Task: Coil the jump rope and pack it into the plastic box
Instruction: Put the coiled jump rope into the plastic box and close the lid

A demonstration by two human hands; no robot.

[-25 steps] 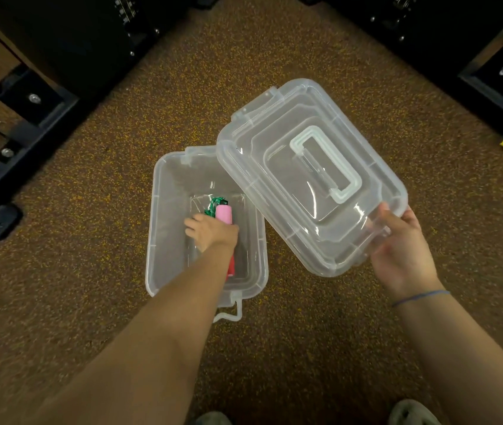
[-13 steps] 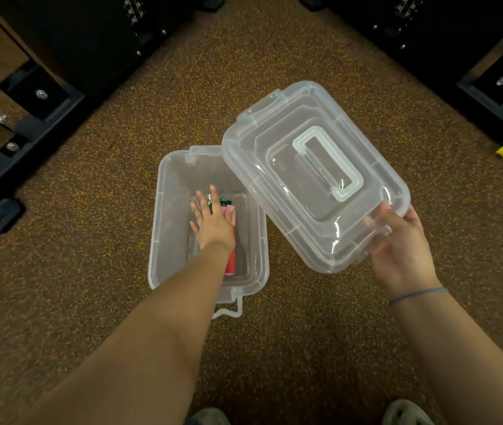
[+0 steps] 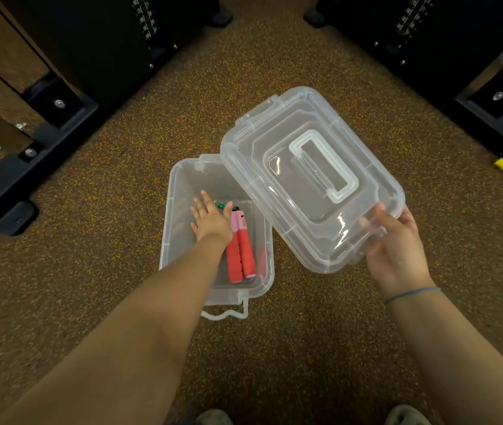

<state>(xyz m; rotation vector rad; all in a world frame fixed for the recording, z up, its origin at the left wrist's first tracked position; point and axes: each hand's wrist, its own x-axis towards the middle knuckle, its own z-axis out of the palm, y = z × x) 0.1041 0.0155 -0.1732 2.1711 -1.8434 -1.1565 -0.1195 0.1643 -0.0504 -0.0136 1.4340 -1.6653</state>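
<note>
1. Clear plastic is making up both task pieces: the plastic box (image 3: 179, 240) is sitting open on the speckled floor (image 3: 90, 271) at the centre of the frame, and its lid (image 3: 311, 179) is hanging tilted above the box's right edge.
2. Inside the box, the jump rope (image 3: 241, 250) is lying with its red and pink handles side by side; only a scrap of green cord is showing past the fingers, so how neatly it is coiled cannot be told.
3. Hovering over the rope, the left hand (image 3: 211, 223) is spread flat with fingers fanned, gripping nothing; whether it is touching the rope is unclear.
4. At centre right, the right hand (image 3: 397, 243) is clamping the lid's near corner, thumb on top and fingers underneath.
5. Packing looks nearly finished; closing is likely the step in hand.
6. To do it well, the left hand should be clearing the box first, with any stray cord tucked below the rim.
7. The lid should then be turning to square with the box, its latch tabs lining up with the box's ends before pressing down evenly.
</note>
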